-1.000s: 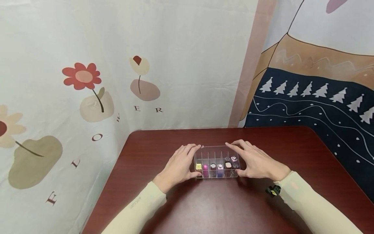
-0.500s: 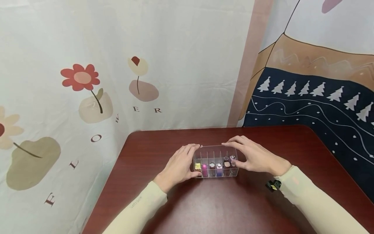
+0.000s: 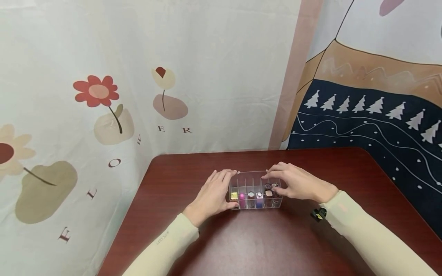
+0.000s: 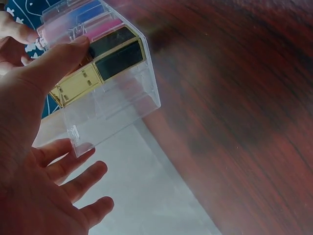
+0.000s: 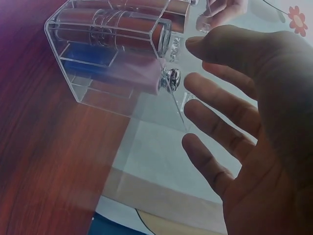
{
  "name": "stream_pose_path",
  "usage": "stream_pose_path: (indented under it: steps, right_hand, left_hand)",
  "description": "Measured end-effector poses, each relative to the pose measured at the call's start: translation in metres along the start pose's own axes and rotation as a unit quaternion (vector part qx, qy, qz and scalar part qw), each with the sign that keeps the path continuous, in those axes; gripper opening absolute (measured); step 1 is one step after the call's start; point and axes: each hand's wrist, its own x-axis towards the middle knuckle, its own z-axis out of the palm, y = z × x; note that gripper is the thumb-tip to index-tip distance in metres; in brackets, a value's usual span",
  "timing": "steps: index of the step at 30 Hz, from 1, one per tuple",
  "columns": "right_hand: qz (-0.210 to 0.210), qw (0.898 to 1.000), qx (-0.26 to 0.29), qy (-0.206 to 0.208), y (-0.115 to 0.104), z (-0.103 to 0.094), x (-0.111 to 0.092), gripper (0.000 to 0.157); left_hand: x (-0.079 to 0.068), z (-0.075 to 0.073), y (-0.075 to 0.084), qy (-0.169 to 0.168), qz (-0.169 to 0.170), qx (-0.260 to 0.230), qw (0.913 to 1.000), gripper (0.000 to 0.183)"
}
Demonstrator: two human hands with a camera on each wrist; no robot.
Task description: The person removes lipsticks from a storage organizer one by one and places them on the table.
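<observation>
A clear divided organizer with upright lipsticks stands on the table. My left hand grips its left end, thumb at the front and index finger at the far corner. In the left wrist view, that thumb overlaps a gold-and-black square lipstick. My right hand reaches over the right end, fingers spread and slightly bent. In the right wrist view, its fingertips hover beside the silver knob of a pink-and-blue tube, with nothing between them. Beside this tube is a reddish-brown one.
The reddish-brown wooden table extends around the organizer. Behind it hangs a white cloth printed with flowers, and a dark blue tree-patterned cloth is on the right. A small black device sits at my right wrist.
My right hand has lifted from the organizer's right side wall and moved left and over its right end, thumb now above the compartments. The left hand keeps its grip.
</observation>
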Motion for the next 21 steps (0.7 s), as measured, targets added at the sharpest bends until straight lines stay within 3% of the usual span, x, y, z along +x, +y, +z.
stream_pose_path:
  steps: [5, 13, 21]
  right_hand:
    - [-0.004, 1.000, -0.014, -0.010, 0.001, 0.003, 0.003, 0.040]
    - [-0.003, 0.999, -0.031, -0.013, 0.003, 0.007, 0.004, 0.037]
    - [-0.017, 0.999, -0.047, -0.006, 0.002, 0.012, 0.006, 0.037]
  left_hand:
    - [0.003, 0.000, -0.001, -0.007, 0.009, -0.017, 0.9998, 0.117]
    - [0.010, 0.004, -0.002, -0.013, 0.052, -0.066, 0.9964, 0.124]
    - [0.008, 0.007, -0.003, -0.005, 0.069, -0.075, 0.9948, 0.121]
